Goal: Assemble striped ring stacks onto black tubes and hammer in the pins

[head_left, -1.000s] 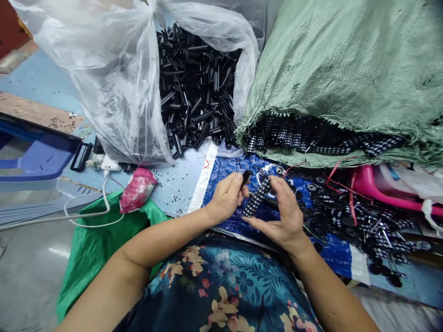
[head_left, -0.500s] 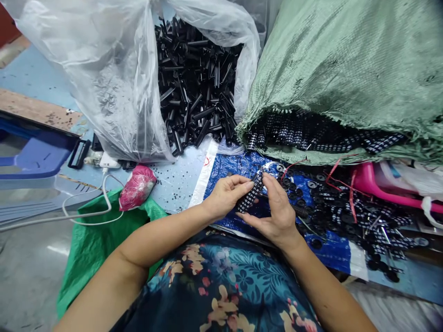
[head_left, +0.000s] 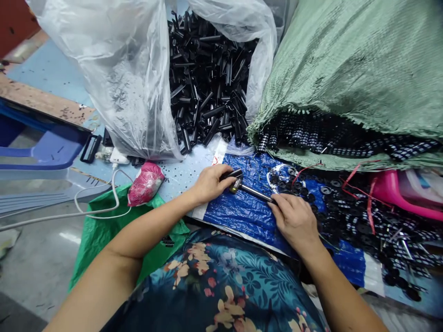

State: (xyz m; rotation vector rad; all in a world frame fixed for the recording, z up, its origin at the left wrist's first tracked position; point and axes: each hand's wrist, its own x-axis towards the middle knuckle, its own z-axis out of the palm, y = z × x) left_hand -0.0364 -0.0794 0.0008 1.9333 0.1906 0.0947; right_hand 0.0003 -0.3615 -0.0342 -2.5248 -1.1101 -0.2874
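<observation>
My left hand (head_left: 212,184) is closed on a short black tube-like piece (head_left: 236,174), gripped between thumb and fingers. Just below that piece, by the thumb, is a yellowish, shiny end (head_left: 235,186) of a slim metal rod (head_left: 255,192). The rod slants down to the right, where the fingertips of my right hand (head_left: 294,219) pinch its other end. Whether the rod and black piece are joined I cannot tell. Both hands are over a blue plastic sheet (head_left: 228,212). A black piece with white marks (head_left: 168,241) lies on the green bag (head_left: 148,258) below my left forearm.
A clear plastic bag (head_left: 138,92) of black tube pieces (head_left: 211,87) stands ahead. At right, a green woven sack (head_left: 356,69) spills white-marked black strips (head_left: 311,133). Black discs (head_left: 363,228) and a pink basket (head_left: 391,189) lie right. A pink bundle (head_left: 145,183) and white cable (head_left: 112,203) lie left.
The white-marked black strip has left my hands, and a similar piece now shows on the green bag. My hands have moved apart and now hold the black tube-like piece and the metal rod.
</observation>
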